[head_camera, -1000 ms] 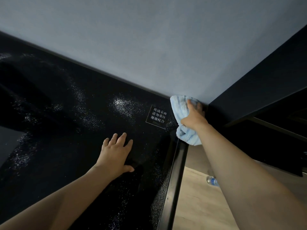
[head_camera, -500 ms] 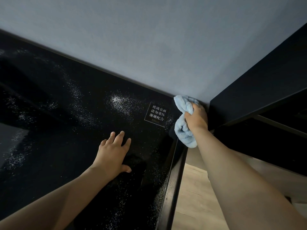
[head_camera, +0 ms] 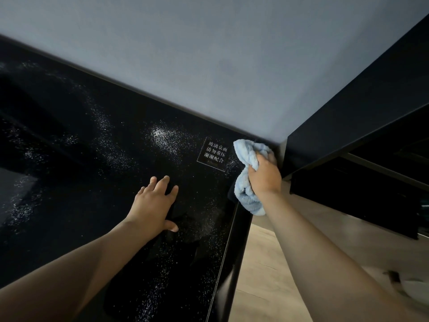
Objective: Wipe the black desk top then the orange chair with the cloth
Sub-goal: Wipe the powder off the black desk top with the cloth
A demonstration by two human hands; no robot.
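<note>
Left hand (head_camera: 153, 208) flat; right hand (head_camera: 263, 175) grips cloth (head_camera: 244, 151).

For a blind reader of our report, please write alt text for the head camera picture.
A person's right hand holds a light blue cloth at the far right corner of a black desk top, while the left hand lies flat on it. White specks dot the surface.

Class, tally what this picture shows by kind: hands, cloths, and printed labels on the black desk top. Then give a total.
Hands: 2 (left hand, right hand)
Cloth: 1
Label: 1
Total: 4
</note>
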